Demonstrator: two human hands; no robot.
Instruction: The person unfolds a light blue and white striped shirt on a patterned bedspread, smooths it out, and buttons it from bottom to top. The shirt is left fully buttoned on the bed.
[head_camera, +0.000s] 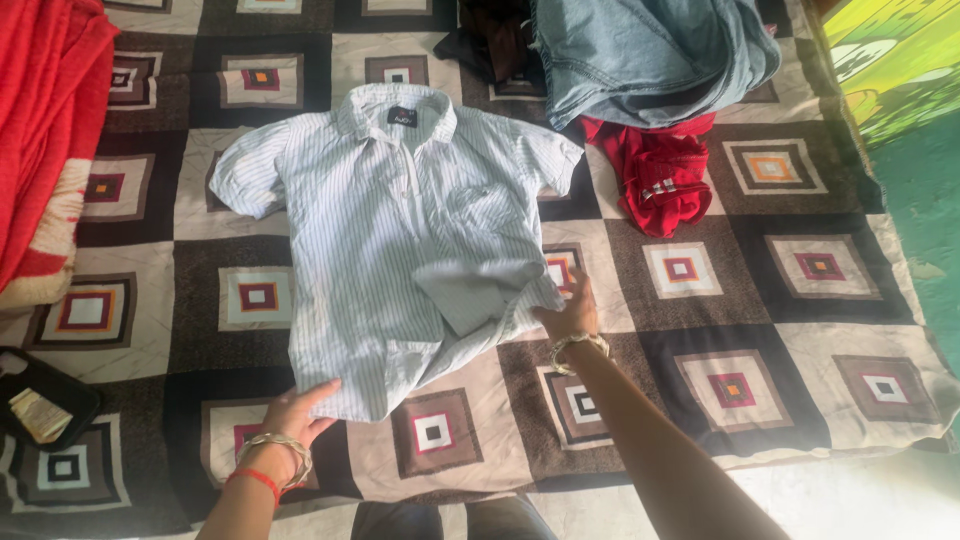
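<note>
A white pinstriped short-sleeved shirt (390, 230) lies face up on a patchwork bedspread (760, 330), collar away from me. My left hand (292, 415) rests on the shirt's lower left hem, fingers flat. My right hand (572, 312) pinches the lower right hem corner, which is turned up and folded inward over the shirt front. Both wrists wear bangles.
A light denim garment (650, 50) and a red garment (658, 178) lie at the back right. Red fabric (45, 130) is piled along the left edge. A dark tray with paper (40, 400) sits at the lower left. A green surface (900, 110) borders the bed on the right.
</note>
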